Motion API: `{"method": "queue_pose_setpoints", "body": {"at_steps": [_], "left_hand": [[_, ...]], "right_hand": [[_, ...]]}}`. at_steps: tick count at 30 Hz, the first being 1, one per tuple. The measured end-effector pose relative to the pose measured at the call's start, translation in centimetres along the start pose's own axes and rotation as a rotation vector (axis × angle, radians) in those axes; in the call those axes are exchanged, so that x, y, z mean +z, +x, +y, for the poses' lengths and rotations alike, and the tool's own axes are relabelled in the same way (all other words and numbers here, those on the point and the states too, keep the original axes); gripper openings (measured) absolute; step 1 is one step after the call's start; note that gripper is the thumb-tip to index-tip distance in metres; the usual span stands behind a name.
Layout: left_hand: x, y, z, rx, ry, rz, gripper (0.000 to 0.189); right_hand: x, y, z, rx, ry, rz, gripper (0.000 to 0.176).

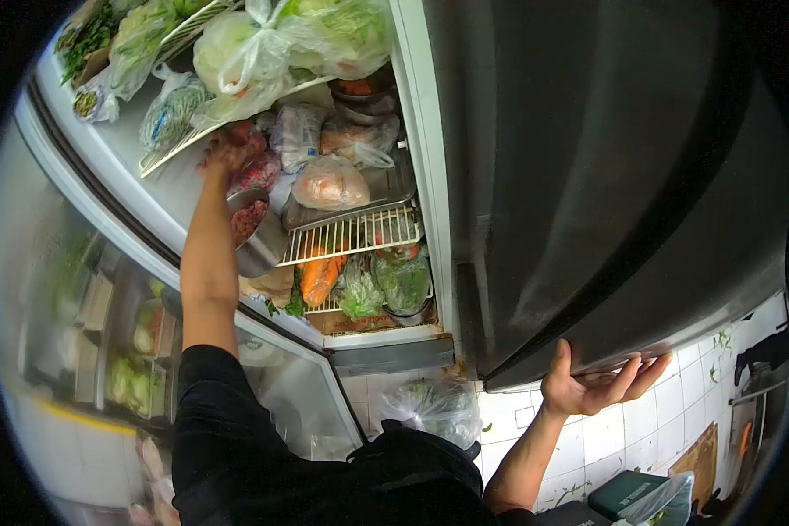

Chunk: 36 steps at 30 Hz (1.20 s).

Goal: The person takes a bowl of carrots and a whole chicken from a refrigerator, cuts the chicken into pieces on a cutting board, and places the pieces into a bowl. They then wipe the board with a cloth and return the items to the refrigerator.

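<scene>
- Left hand (223, 156) is up deep inside the open fridge, on the middle level, fingers on a bag of red stuff (259, 172). It's blurred, so I can't tell whether the hand has closed on the bag or only touches it.
- Right hand (598, 382) is low and out to the side, palm up and open, fingers flat under the bottom edge of the fridge door (587, 175), propping it wide.
- The bag sits just above a steel bowl of minced meat (252, 230), with a pale bagged lump (329, 184) beside it, and the white wire shelf (352, 231) just below that lump.
- To my eye the shelf above is the worry: bagged greens (237, 53) are heaped right over the wrist and could slide if nudged.
- I'd say take the bag by its body, not the loose plastic, and bring it straight out, clear of the bowl's rim.
- That door hand wants to stay planted.
</scene>
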<state>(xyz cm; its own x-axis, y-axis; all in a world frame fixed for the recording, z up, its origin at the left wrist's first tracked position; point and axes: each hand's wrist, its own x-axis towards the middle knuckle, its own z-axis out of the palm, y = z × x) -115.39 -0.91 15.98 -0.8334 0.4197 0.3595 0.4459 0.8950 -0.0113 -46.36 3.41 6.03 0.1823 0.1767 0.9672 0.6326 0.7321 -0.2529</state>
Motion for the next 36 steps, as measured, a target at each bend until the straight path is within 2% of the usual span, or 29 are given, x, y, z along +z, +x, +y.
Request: {"method": "queue_pose_setpoints", "body": {"at_steps": [1,2,5,7,8,9,11,13,15,20,21,23,27,30,32,33,35,36], "left_hand": [[2.5,4.3,-2.2,0.053,0.017,-0.043,0.089],[2.1,4.0,-1.8,0.056,0.017,-0.046,0.089],[-1.8,-0.3,0.2,0.09,-0.053,-0.056,0.09],[-4.3,-3.5,2.4,0.029,0.037,-0.092,0.088],[-6.0,-5.4,3.9,0.068,0.118,-0.048,0.076],[-6.8,-6.1,5.4,0.069,0.118,-0.049,0.076],[-7.3,-7.0,7.8,0.399,0.092,0.293,0.063],[-5.3,-5.5,11.8,0.438,0.08,0.079,0.052],[-3.4,-5.6,15.1,0.813,-0.205,-0.075,0.053],[4.4,-4.7,21.7,0.754,-0.416,-0.065,0.055],[4.4,-5.2,22.5,0.734,-0.291,0.046,0.061],[4.3,-6.0,23.2,0.545,-0.304,-0.085,0.066],[5.9,-4.9,24.2,0.465,-0.251,-0.112,0.076],[4.9,-5.2,24.4,0.432,-0.358,0.021,0.07],[3.0,-5.9,24.1,0.488,-0.32,-0.102,0.042],[3.4,-5.7,23.8,0.481,-0.316,-0.092,0.042],[4.6,-5.1,23.5,0.257,-1.071,-0.236,0.04],[3.3,-6.2,23.0,0.455,-0.504,0.092,0.041]], "right_hand": [[0.1,-0.1,0.0,0.008,0.016,0.015,0.078],[0.3,-0.1,0.0,0.015,0.035,0.028,0.079],[0.1,0.1,0.0,-0.032,-0.027,0.012,0.08],[0.2,0.0,-0.2,-0.026,0.006,0.011,0.08],[0.2,0.2,-0.3,-0.019,0.01,0.011,0.08],[0.3,0.3,-0.3,-0.012,0.013,0.012,0.079],[0.4,0.2,-0.3,-0.015,0.014,0.01,0.08],[0.4,0.0,-0.2,-0.02,0.007,0.013,0.081],[0.1,-0.3,0.0,-0.013,-0.004,-0.012,0.083],[0.0,-0.3,-0.3,0.009,-0.02,-0.02,0.083],[-0.1,-0.4,-0.2,0.022,-0.025,-0.025,0.083],[-0.1,-0.3,0.0,-0.001,-0.038,-0.038,0.084],[-0.5,-1.5,0.4,0.047,-0.054,-0.066,0.09],[0.1,-0.9,0.2,0.008,-0.017,-0.013,0.088],[0.0,-0.8,0.0,0.021,-0.032,-0.02,0.087],[-0.1,-0.7,0.0,0.023,-0.021,-0.014,0.087],[-0.1,-0.6,0.0,0.022,-0.008,-0.022,0.085],[0.0,-0.5,-0.1,0.026,-0.003,-0.015,0.085]]}}
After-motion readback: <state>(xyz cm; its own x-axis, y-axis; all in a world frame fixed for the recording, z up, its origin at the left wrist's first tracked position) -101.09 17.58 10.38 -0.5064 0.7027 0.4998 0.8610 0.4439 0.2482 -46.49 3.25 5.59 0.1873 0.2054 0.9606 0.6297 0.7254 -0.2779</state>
